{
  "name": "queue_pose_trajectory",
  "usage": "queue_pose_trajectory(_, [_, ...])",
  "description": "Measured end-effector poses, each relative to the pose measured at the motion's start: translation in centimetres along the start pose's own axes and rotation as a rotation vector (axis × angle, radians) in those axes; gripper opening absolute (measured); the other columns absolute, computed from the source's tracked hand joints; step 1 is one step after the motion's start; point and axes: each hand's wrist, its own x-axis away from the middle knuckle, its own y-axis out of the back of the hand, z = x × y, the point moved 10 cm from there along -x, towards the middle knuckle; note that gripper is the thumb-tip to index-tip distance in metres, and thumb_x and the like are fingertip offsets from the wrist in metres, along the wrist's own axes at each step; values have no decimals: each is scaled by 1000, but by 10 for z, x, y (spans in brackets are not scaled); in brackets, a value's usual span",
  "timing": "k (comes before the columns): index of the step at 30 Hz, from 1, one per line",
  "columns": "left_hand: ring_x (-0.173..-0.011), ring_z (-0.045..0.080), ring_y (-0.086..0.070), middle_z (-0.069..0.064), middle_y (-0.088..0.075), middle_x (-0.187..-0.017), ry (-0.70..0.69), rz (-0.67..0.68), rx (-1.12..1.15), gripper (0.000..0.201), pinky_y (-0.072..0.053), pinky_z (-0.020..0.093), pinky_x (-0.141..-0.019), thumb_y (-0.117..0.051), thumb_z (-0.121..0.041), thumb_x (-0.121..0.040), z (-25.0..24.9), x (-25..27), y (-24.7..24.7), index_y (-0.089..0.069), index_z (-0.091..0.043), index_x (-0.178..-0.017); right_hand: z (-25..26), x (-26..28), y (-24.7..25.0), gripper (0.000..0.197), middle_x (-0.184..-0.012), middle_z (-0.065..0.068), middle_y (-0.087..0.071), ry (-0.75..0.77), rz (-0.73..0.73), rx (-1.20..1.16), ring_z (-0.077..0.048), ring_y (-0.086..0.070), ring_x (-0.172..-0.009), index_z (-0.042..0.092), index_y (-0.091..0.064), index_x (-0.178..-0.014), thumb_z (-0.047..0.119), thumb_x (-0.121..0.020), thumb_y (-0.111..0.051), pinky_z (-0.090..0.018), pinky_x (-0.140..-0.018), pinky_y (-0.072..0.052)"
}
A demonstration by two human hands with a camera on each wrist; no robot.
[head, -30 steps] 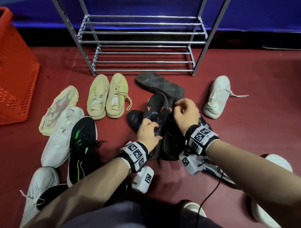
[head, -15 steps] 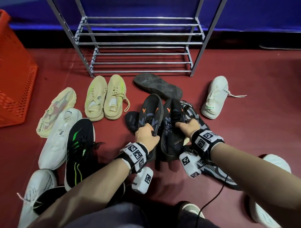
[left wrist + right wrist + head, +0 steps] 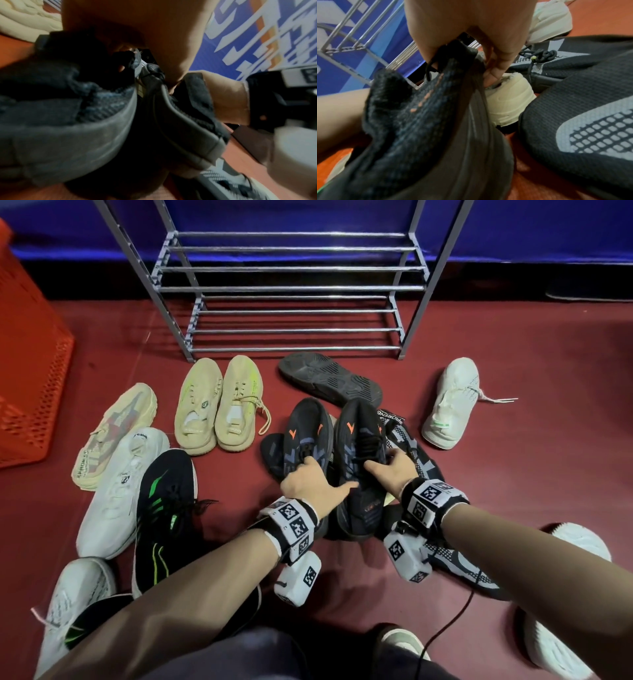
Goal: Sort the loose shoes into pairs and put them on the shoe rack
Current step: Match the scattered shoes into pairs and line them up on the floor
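Two black sneakers with orange marks stand side by side, toes away from me, in the middle of the red floor. My left hand grips the left black sneaker at its collar, thumb stretched toward the other shoe. My right hand holds the right black sneaker by its opening, fingers curled inside. The grey metal shoe rack stands beyond them with bare shelves. The left wrist view shows both heels pressed close together.
An upturned black shoe lies before the rack. A beige pair, another beige shoe, white sneakers and a black-green shoe lie left. A white sneaker lies right, a black-white knit shoe under my right wrist. An orange basket stands far left.
My right hand slid from the toe end back to the right sneaker's opening. The two black sneakers came together, parallel and upright. My left hand kept its grip.
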Motion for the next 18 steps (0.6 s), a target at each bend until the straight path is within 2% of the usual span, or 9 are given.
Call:
queue_pose_trajectory(3, [-109, 29, -61, 11, -59, -120, 50, 2, 2, 89, -47, 34, -82, -61, -74, -67, -2, -1, -3, -42, -6, -121, 1, -1, -3, 27, -94, -1, -59, 13, 43, -8, -20, -59, -92, 14, -57, -97, 24, -77, -73, -22, -80, -40])
queue_pose_trajectory(5, [-110, 30, -60, 13, -60, -120, 69, 17, 21, 85, -47, 35, -85, -63, -70, -70, -2, -4, -5, -43, -6, -120, 2, 0, -7, 31, -92, 1, -60, 23, 63, -28, -17, -57, -87, 17, -52, -92, 27, -75, -76, -24, -79, -43])
queue_pose_trajectory(9, [-111, 35, -59, 14, -62, -117, 39, 25, 68, 60, -48, 39, -88, -62, -51, -83, -5, -4, -8, -47, -5, -118, 5, -2, -13, 31, -81, 9, -60, 24, 56, -140, -13, -58, -82, 23, -49, -76, 27, -73, -80, -23, -73, -45])
queue_pose_trajectory(11, [-109, 35, -60, 14, -64, -115, 14, 28, 97, 48, -49, 39, -88, -61, -43, -86, -8, -3, -11, -51, -7, -115, 4, -5, -15, 37, -90, 2, -65, 17, 35, -184, -16, -63, -87, 23, -50, -82, 32, -68, -83, -28, -80, -50])
queue_pose_trajectory(13, [-108, 34, -60, 13, -64, -114, -3, 34, 97, 43, -50, 39, -88, -60, -40, -87, -9, -4, -11, -53, -9, -115, 1, -8, -19, 53, -101, -1, -65, 6, 39, -206, -17, -63, -93, 16, -52, -97, 40, -62, -84, -32, -87, -51])
queue_pose_trajectory(15, [-107, 35, -61, 12, -64, -113, -2, 34, 96, 43, -50, 38, -86, -58, -41, -86, -9, -5, -11, -50, -10, -115, -3, -7, -19, 65, -103, 0, -61, -18, 47, -190, -16, -60, -93, 11, -50, -111, 42, -65, -83, -28, -85, -47])
queue_pose_trajectory(18, [-103, 35, -61, 13, -63, -111, -21, -10, 5, 52, -46, 37, -79, -52, -51, -87, -6, 2, -9, -39, -14, -121, -6, -4, -14, 63, -103, 1, -55, -19, 35, -135, -15, -52, -93, 8, -46, -122, 35, -74, -78, -23, -81, -38])
